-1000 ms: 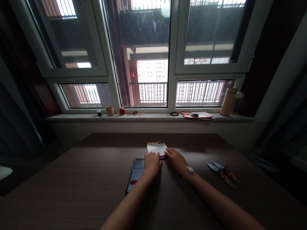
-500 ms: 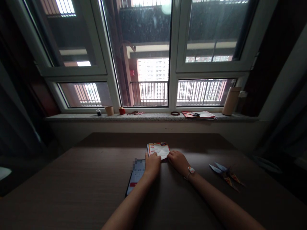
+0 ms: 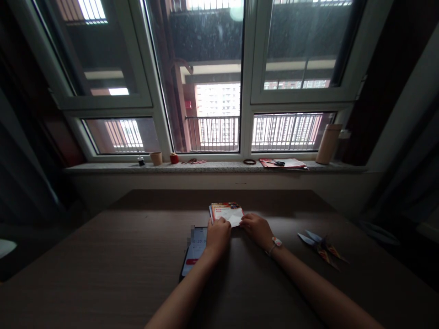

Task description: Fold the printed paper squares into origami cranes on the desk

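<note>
A printed sheet of paper [image 3: 227,211], folded and partly white, lies on the dark wooden table [image 3: 103,265] just beyond my hands. My left hand [image 3: 217,236] presses its fingertips on the paper's near left edge, fingers curled together. My right hand [image 3: 255,229], with a bracelet at the wrist, pinches the paper's near right corner. A lit phone [image 3: 195,251] lies flat beside and partly under my left wrist.
Folded paper cranes [image 3: 320,249] lie on the table to the right. The window sill [image 3: 212,168] at the back carries a small cup [image 3: 156,158], a red pot [image 3: 174,158], papers [image 3: 283,163] and a tall tan cylinder [image 3: 328,144].
The paper's white flap has been folded over further, showing a diagonal edge. Both hands have shifted slightly along the paper's near edge.
</note>
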